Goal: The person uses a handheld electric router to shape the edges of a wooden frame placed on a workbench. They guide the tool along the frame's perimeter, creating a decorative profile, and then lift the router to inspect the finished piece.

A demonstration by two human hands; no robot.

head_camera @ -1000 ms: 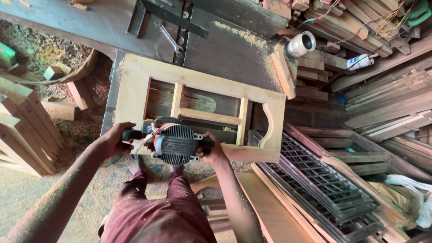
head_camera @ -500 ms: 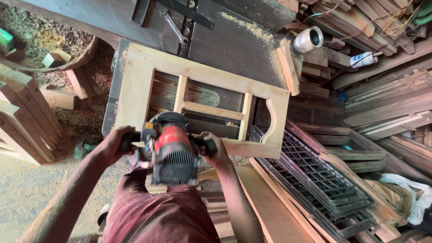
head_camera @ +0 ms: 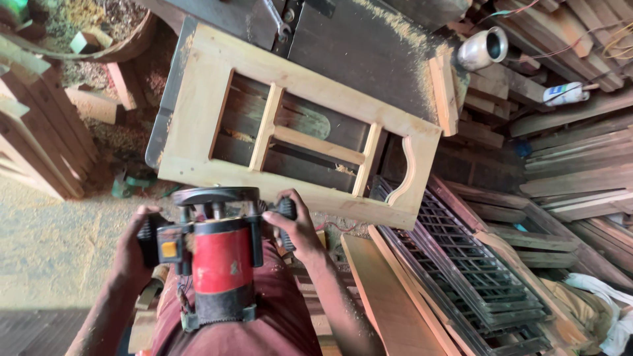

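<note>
A red and black plunge router [head_camera: 214,254] is held in both hands, lifted off and tilted back toward my body, its round base facing the frame. My left hand [head_camera: 135,247] grips its left handle and my right hand [head_camera: 293,224] grips the right handle. Just beyond the router lies a pale wooden frame [head_camera: 198,118] with inner rails and one curved cut-out, flat on a dark machine table [head_camera: 349,39] dusted with sawdust. The router's base hovers at the frame's near rail; I cannot tell if they touch.
Dark lattice panels [head_camera: 475,270] and a plank [head_camera: 389,296] lean at the right. Stacked timber [head_camera: 580,178] fills the far right, with a metal cup [head_camera: 484,47] above. Wooden pieces [head_camera: 39,138] stand at left, by a sawdust-covered floor [head_camera: 53,237].
The router has been lifted off the frame's near rail and pulled back toward my body, tilting upright. Both hands stayed on its handles.
</note>
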